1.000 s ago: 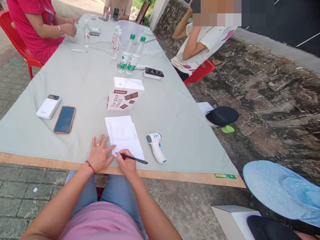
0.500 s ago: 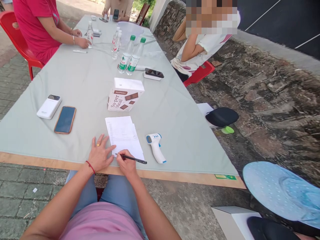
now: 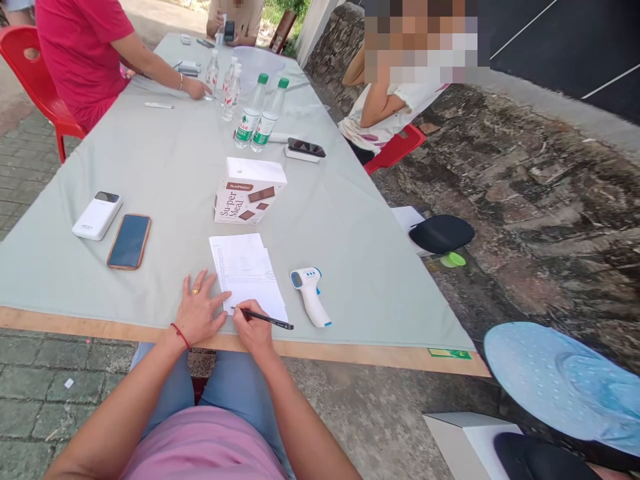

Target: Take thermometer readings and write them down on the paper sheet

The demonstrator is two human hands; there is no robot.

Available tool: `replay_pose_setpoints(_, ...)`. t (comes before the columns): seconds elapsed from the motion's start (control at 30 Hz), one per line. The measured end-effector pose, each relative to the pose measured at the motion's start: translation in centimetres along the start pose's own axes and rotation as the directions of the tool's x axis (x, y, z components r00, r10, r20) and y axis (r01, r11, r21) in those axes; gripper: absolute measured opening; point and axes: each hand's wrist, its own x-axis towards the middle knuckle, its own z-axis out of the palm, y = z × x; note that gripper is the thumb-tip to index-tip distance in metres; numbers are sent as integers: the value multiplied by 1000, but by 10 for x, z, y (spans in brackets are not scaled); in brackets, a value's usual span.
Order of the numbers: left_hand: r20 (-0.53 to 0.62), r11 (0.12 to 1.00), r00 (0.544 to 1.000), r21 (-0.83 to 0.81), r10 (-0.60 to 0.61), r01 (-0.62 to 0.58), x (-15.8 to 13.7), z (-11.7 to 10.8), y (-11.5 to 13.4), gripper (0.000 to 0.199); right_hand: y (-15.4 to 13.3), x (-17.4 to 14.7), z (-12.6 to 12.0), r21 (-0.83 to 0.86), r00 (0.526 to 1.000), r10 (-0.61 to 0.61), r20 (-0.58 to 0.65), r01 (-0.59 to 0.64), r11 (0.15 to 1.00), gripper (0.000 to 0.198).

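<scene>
My right hand (image 3: 254,329) is closed around a black pen (image 3: 267,319), its tip near the lower left of the white paper sheets (image 3: 249,273). Fingers spread, my left hand (image 3: 201,309) lies flat on the table with the thumb side at the paper's left edge. Printed lines and an oval mark show on the paper, too small to read. To the right of the sheets lies a white and blue infrared thermometer (image 3: 311,297). Behind them stands a white and brown "Super Meal" box (image 3: 250,191).
On the left are a white power bank (image 3: 97,215) and a phone (image 3: 129,241). Farther back stand green-capped water bottles (image 3: 259,113), a phone on a white block (image 3: 305,149) and a clear basin (image 3: 257,61). People sit around the table (image 3: 165,173). A light blue hat (image 3: 555,380) is at right.
The person in the pink-red shirt has moved a clear bottle to the right, toward the other bottles. My hands and the pen look almost unchanged.
</scene>
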Motion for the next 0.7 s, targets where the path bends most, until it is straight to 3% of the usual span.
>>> replay_pose_setpoints(0.2,-25,1000,1000,-10,2,-2,0,0,-1,41,-2,-5,-1,-64,996,-75,-45,72,995,13)
replay_pose_setpoints(0.3,-41,1000,999,1,12,-12,-2,0,-2,41,-4,5,-8,-134,977,-193,-88,180,974,14)
replay_pose_setpoints(0.43,-83,1000,996,4,22,-21,-4,5,-10,40,2,47,-22,-379,904,-426,16,400,835,31)
replay_pose_setpoints(0.5,-105,999,994,-29,23,-26,-2,7,-12,39,9,72,-28,-518,881,-463,101,443,731,40)
replay_pose_setpoints(0.57,-154,989,988,-145,6,-29,1,1,-9,32,15,92,-34,-609,871,-452,192,467,641,47)
replay_pose_setpoints(0.63,-220,927,975,-374,-45,-41,3,-19,4,20,20,101,-39,-646,861,-446,243,487,588,50)
replay_pose_setpoints(0.7,-249,751,963,-654,-105,-87,0,-53,26,26,21,98,-43,-635,850,-477,223,498,591,48)
